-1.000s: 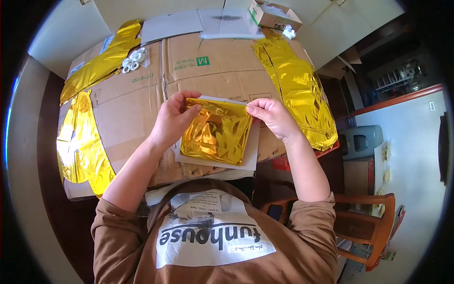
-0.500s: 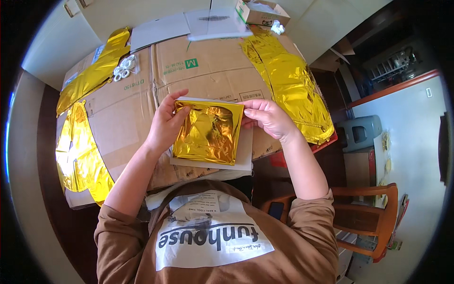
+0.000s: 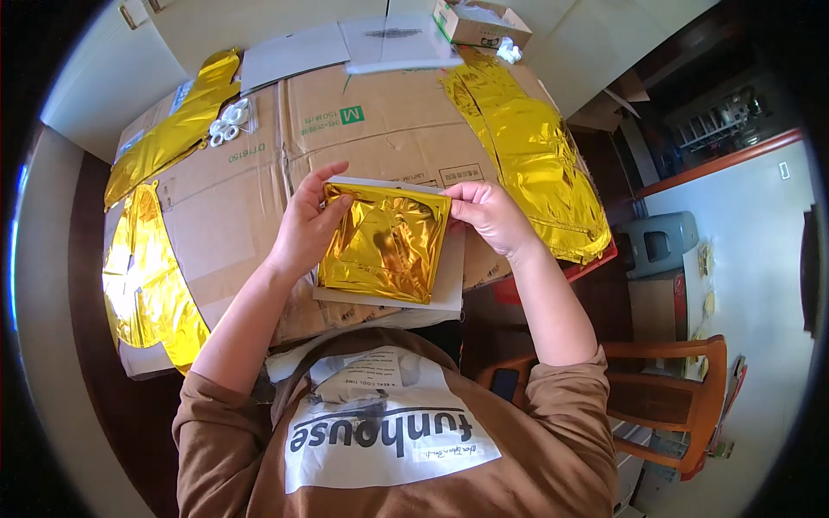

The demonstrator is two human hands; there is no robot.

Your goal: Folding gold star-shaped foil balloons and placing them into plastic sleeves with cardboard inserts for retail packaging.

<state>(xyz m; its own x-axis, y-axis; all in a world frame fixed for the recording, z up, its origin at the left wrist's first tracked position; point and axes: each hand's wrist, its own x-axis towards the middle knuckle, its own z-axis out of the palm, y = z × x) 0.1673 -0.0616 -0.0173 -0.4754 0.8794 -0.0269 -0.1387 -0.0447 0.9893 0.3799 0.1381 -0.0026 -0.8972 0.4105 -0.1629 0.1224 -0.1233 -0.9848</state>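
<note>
A gold foil balloon [image 3: 384, 246], deflated and folded into a flat, wrinkled square, lies over a white board [image 3: 447, 268] in front of me. The board shows along its right and lower sides. My left hand [image 3: 313, 211] is closed on the upper left edge, thumb on top and forefinger stretched beyond it. At the upper right corner my right hand [image 3: 488, 214] pinches the foil between thumb and fingers; some fingertips are hidden behind it.
Flattened cardboard [image 3: 224, 186] covers the table. Flat gold foil balloons lie left [image 3: 147, 276], far left [image 3: 177, 125] and right [image 3: 535, 160]. White rings [image 3: 229, 121] in clear plastic sit far left, an open box [image 3: 484, 24] far right. A wooden chair [image 3: 665, 388] stands at right.
The folded balloon's surface has flattened somewhat and its creases catch light differently. My right hand's fingers have drawn together at the corner; the left hand keeps its hold.
</note>
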